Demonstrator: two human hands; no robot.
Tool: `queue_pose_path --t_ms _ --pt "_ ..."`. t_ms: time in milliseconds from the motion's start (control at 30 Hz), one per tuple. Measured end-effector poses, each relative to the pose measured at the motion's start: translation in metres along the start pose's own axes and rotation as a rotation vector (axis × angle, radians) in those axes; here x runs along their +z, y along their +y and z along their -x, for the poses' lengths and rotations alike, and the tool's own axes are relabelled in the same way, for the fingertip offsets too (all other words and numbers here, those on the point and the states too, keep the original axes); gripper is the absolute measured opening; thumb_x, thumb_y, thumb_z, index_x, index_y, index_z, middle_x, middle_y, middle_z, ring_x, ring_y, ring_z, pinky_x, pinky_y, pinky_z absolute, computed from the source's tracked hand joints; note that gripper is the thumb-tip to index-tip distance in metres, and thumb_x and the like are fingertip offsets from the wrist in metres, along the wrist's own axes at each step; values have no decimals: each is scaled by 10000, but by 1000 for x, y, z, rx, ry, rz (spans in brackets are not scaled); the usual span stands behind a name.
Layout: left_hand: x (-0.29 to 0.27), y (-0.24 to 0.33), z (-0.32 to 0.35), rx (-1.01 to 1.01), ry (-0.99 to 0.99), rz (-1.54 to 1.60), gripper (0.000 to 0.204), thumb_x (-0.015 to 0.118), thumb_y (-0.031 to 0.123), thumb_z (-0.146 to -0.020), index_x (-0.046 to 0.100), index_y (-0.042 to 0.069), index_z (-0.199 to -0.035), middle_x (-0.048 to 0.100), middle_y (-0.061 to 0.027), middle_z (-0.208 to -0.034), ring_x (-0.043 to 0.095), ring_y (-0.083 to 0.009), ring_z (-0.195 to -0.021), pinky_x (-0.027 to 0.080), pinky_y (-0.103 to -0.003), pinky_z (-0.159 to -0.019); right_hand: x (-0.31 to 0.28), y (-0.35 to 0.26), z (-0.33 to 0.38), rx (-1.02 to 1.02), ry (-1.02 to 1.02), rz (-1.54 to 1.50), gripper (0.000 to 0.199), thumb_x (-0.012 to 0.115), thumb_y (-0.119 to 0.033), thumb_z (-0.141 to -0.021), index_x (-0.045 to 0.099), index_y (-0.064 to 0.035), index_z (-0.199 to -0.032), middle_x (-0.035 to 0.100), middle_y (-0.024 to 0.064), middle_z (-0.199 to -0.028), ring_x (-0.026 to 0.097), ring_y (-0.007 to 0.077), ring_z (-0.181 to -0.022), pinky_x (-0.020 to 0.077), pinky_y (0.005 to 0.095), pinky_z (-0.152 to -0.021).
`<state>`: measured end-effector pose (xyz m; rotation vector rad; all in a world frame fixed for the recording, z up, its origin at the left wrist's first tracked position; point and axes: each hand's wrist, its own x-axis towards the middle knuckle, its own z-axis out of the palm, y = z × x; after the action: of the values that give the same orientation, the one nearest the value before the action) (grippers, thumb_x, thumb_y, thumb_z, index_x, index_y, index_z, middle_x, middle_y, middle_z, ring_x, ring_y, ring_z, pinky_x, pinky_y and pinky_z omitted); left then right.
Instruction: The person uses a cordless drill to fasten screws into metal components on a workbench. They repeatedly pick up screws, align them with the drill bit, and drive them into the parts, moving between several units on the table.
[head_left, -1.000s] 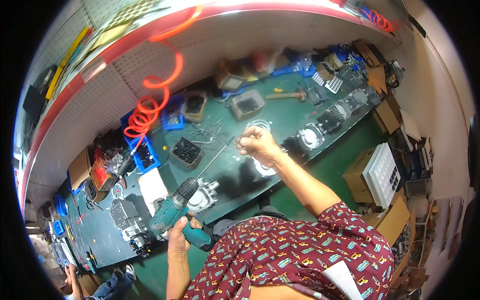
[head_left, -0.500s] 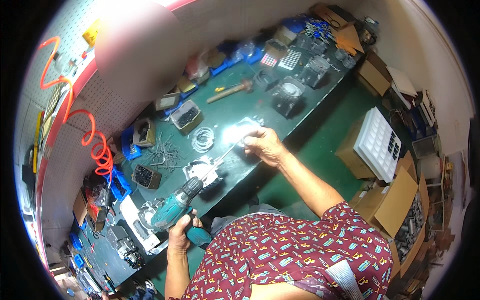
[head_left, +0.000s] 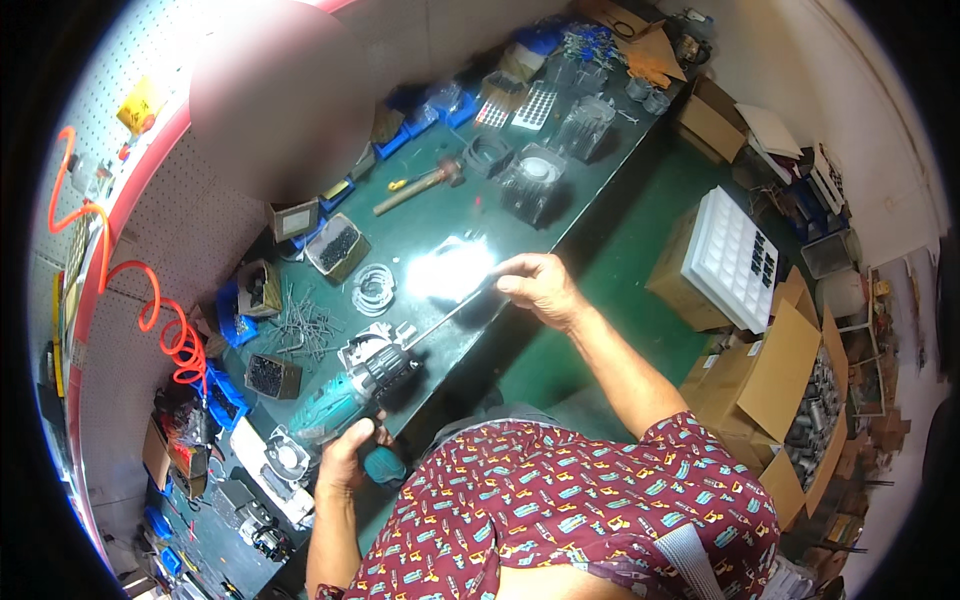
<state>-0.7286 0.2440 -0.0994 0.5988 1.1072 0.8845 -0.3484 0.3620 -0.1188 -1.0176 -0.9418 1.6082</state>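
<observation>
My left hand point(head_left: 347, 455) is wrapped round the grip of a teal cordless drill point(head_left: 325, 405) at the bench's near edge. A long thin bit point(head_left: 445, 322) runs from its dark chuck up to my right hand point(head_left: 540, 290). The right thumb and fingers are pinched at the bit's far end; any small piece between them is hidden. Behind the chuck, partly covered by it, lies a silvery metal housing point(head_left: 362, 343). A ring of coiled grey parts point(head_left: 373, 290) rests beyond it, beside a bright glare on the green bench top.
Boxes of dark screws point(head_left: 337, 247), a pile of long thin rods point(head_left: 303, 325) and a hammer point(head_left: 420, 187) lie on the bench point(head_left: 400, 235). Plastic-wrapped parts point(head_left: 535, 185) stand farther off. Cartons point(head_left: 745, 395) and a white tray point(head_left: 730, 260) are at right. An orange coiled hose point(head_left: 150, 305) hangs left.
The whole view has shifted, with bench things lower and farther left. Against the bench, the drill and right hand have moved rightward, and the chuck now overlaps the metal housing more.
</observation>
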Motion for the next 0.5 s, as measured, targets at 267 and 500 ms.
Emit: queue_pose_path --t_ms 267,500 --pt "-34 19 -5 -29 -8 -177 540 816 267 -712 604 10 -1138 655 -98 -911 641 -227 -719 560 -398 -677 7 7 13 135 -60 184 234 762 -115 -868 716 14 -1057 701 57 -829 533 54 -620 403 198 -530" --pt "-51 12 -8 -62 -36 -106 455 798 216 -756 608 20 -1121 650 -83 -885 639 -226 -732 555 -398 -685 16 21 13 255 -32 167 238 753 -116 -870 701 29 -1051 704 79 -860 547 65 -621 414 205 -531"
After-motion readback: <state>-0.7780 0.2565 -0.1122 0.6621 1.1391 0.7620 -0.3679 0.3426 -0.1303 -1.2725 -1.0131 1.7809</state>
